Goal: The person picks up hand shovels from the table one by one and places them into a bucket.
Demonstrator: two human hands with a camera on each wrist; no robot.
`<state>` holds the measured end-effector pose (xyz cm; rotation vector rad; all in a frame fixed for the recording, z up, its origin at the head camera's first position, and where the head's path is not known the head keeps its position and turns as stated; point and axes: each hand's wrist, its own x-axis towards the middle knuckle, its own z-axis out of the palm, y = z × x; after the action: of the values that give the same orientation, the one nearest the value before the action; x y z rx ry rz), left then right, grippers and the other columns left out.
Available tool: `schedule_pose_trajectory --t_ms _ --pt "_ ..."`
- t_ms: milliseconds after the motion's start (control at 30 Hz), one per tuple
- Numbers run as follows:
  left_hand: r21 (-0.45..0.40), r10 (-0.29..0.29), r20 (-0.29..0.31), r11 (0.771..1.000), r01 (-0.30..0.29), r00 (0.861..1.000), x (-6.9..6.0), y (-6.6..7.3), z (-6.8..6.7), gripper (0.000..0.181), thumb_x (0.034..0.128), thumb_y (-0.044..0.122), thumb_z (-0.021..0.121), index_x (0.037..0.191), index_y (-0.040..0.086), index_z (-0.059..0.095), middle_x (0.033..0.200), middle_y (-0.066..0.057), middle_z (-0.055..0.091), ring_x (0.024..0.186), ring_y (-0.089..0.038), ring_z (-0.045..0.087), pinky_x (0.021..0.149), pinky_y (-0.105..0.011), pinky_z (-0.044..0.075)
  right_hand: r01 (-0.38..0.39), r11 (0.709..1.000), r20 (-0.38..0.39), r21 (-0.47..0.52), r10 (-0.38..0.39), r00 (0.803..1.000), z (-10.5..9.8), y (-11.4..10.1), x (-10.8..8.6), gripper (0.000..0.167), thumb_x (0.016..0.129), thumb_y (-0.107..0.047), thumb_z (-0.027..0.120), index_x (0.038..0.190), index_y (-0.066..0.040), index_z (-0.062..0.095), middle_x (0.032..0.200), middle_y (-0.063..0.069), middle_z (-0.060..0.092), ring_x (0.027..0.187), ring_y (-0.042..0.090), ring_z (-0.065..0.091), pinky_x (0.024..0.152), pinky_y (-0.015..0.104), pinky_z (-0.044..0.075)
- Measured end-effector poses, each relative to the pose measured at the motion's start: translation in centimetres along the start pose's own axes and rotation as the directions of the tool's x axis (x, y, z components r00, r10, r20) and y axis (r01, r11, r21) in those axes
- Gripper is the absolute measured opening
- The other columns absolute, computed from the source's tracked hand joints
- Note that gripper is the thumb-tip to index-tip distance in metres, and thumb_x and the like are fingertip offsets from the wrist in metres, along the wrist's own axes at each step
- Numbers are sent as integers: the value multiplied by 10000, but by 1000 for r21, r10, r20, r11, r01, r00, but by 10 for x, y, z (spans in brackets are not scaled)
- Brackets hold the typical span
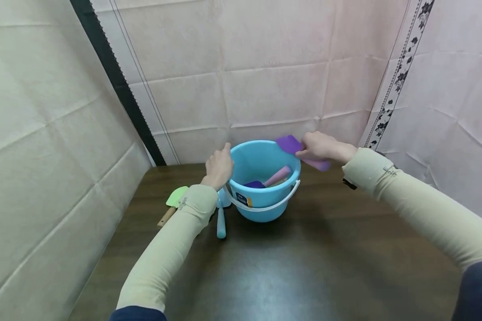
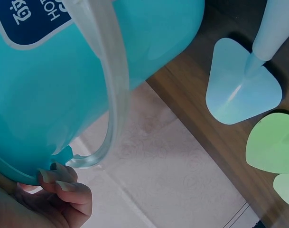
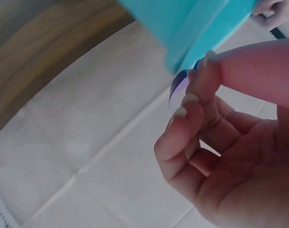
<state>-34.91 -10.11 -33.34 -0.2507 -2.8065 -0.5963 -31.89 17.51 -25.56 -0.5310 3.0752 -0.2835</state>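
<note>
A light-blue bucket (image 1: 251, 196) stands upright near the back of the table, its white handle (image 1: 273, 205) hanging down in front. My left hand (image 1: 218, 167) grips its left rim; in the left wrist view the fingertips (image 2: 66, 186) curl at the edge beside the handle's joint. Over the right rim, my right hand (image 1: 319, 146) holds a purple spatula (image 1: 289, 144) by its pinkish-purple handle (image 3: 258, 71), the head pointing left over the opening. Inside the bucket lie a dark-blue blade (image 1: 254, 184) and a pink handle (image 1: 279, 175). Other contents are partly hidden.
Left of the bucket lie a blue spatula (image 1: 221, 223) and a green spatula (image 1: 176, 196) with a wooden handle, partly behind my left forearm. Another pale green edge (image 2: 286, 189) shows beside it. Light cloth walls (image 1: 273, 98) enclose the brown table (image 1: 273, 276).
</note>
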Motion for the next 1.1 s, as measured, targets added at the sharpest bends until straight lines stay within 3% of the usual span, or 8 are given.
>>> schedule_pose_trajectory --t_ms 200,367,733,1100 --pt "7 -14 8 1000 14 1000 0 -1 -1 398 990 107 432 1387 104 411 842 -118 611 651 -249 584 585 -343 466 166 982 74 94 -173 982 11 -23 19 421 874 -164 587 530 -166 344 494 -87 268 452 45 255 460 200 217" --pt "11 -29 5 1000 29 1000 1 -2 0 396 994 115 431 1389 114 413 907 -131 635 696 -259 604 643 -379 504 216 972 144 95 -228 963 21 -40 35 459 877 -166 582 494 -170 328 466 -92 275 428 33 266 451 186 229" --pt "2 -29 12 1000 29 999 3 -1 1 330 995 129 425 1324 112 444 883 -114 613 706 -255 596 633 -368 491 210 977 320 41 -212 923 44 -61 58 476 894 -164 555 479 -175 322 446 -83 273 402 45 247 427 192 227" --pt "-5 -27 18 1000 27 999 3 -3 0 370 985 117 431 1355 117 431 880 -109 622 714 -252 609 642 -375 502 153 988 372 21 -150 916 56 -71 68 441 890 -179 570 497 -172 369 451 -72 344 398 60 378 418 195 325"
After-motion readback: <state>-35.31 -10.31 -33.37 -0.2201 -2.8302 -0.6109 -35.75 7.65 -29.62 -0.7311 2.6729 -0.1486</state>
